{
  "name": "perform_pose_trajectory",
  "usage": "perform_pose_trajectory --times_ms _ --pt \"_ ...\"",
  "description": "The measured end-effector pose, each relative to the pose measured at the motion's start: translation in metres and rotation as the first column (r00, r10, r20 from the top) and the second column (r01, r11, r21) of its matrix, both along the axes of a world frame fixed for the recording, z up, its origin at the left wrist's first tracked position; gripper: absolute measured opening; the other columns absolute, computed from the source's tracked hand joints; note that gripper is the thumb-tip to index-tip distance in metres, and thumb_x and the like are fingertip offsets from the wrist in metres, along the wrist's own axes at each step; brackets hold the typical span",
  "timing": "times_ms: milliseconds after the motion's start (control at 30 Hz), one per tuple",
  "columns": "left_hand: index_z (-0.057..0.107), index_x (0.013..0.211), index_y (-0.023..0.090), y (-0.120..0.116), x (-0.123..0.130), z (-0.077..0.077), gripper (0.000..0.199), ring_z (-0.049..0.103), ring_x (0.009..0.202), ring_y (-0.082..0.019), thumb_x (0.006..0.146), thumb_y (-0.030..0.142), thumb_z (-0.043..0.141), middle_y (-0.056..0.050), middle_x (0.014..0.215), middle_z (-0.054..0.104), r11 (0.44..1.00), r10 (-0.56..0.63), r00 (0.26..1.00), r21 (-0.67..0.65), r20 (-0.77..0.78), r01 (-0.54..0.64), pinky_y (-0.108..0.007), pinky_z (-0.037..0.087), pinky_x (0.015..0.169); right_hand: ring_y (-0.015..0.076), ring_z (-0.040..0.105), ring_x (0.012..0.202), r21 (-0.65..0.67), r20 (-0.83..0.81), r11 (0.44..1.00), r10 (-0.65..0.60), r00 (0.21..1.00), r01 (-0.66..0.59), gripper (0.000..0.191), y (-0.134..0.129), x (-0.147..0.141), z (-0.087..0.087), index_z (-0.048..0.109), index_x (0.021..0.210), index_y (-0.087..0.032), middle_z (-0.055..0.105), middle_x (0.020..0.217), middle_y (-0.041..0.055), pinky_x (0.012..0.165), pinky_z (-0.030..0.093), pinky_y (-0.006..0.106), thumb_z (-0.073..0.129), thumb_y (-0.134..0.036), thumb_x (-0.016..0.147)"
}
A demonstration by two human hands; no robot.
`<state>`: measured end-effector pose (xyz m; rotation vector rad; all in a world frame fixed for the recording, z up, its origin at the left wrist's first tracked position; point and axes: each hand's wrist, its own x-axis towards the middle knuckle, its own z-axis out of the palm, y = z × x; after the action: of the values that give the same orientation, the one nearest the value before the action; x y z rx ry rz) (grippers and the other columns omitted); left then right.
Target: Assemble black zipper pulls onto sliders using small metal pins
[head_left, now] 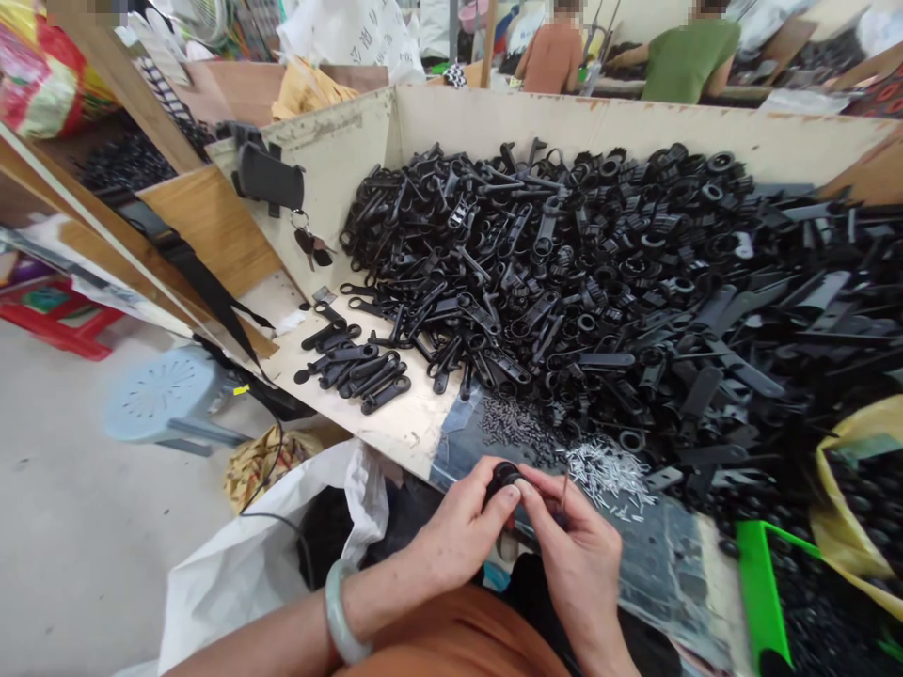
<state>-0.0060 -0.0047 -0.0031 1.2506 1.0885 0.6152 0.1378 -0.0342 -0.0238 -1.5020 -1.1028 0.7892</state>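
Workshop desk (pixel 413 425) heaped with black plastic handles (pixel 451 249) and rings (pixel 711 193), silver pins (pixel 608 475) near its front edge, our left hand (pixel 455 536) and right hand (pixel 579 545) pinching a small black plastic piece (pixel 503 476), held at the desk's near edge, pale-blue stool (pixel 161 390) at our left.

White sack (pixel 371 58), dark printed characters (pixel 352 31); too unclear to read
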Motion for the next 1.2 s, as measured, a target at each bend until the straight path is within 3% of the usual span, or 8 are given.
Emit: perform_pose_trajectory --times_ms 300,533,767,933,1200 --pt "0.055 0.131 0.022 -0.001 -0.001 0.005 0.039 0.063 0.090 -0.019 0.103 0.045 0.041 -0.006 0.106 0.070 0.995 -0.036 0.992 0.092 -0.122 0.048 -0.030 0.046 0.083 0.0118 0.061 0.059 0.103 0.027 0.994 -0.050 0.998 0.047 0.018 -0.005 -0.003 -0.006 0.080 0.093 -0.020 0.070 0.076 0.0015 0.054 0.053 0.020 0.077 -0.035 0.084" --pt "0.060 0.124 0.022 -0.004 -0.003 0.008 0.035 0.056 0.075 -0.016 0.104 0.044 0.042 -0.001 0.085 0.064 0.994 -0.057 0.992 0.087 -0.115 0.068 -0.026 0.042 0.070 0.0136 0.066 0.060 0.070 -0.053 0.995 -0.069 0.996 0.073 0.017 -0.009 -0.007 -0.001 0.079 0.088 -0.020 0.072 0.075 0.0021 0.054 0.056 0.021 0.079 -0.036 0.082" --pt "0.059 0.123 0.022 -0.011 -0.001 0.003 0.036 0.057 0.075 -0.015 0.104 0.047 0.041 -0.002 0.091 0.065 0.990 -0.045 0.994 0.126 -0.100 0.057 -0.025 0.042 0.070 0.0149 0.066 0.059 0.029 -0.139 0.993 -0.106 0.985 0.112 0.021 -0.017 -0.012 0.001 0.077 0.088 -0.018 0.073 0.076 0.0040 0.053 0.056 0.022 0.078 -0.039 0.082" --pt "0.060 0.125 0.023 -0.010 -0.002 0.007 0.038 0.060 0.079 -0.016 0.104 0.048 0.040 -0.003 0.095 0.068 0.978 -0.099 0.980 0.164 -0.172 0.128 -0.025 0.043 0.073 0.0147 0.066 0.065 0.046 -0.078 0.996 -0.067 0.995 0.071 0.017 -0.024 -0.006 -0.001 0.077 0.091 -0.019 0.070 0.080 0.0036 0.058 0.055 0.023 0.076 -0.036 0.086" --pt "0.051 0.142 0.025 -0.016 -0.002 0.015 0.048 0.062 0.085 -0.020 0.104 0.051 0.037 -0.005 0.098 0.070 0.977 -0.118 0.968 0.150 -0.221 0.154 -0.028 0.044 0.082 0.0109 0.052 0.053 0.184 0.107 0.983 -0.015 0.994 -0.005 0.012 -0.029 0.001 0.008 0.078 0.096 -0.021 0.059 0.069 -0.0008 0.048 0.045 0.021 0.070 -0.028 0.092"
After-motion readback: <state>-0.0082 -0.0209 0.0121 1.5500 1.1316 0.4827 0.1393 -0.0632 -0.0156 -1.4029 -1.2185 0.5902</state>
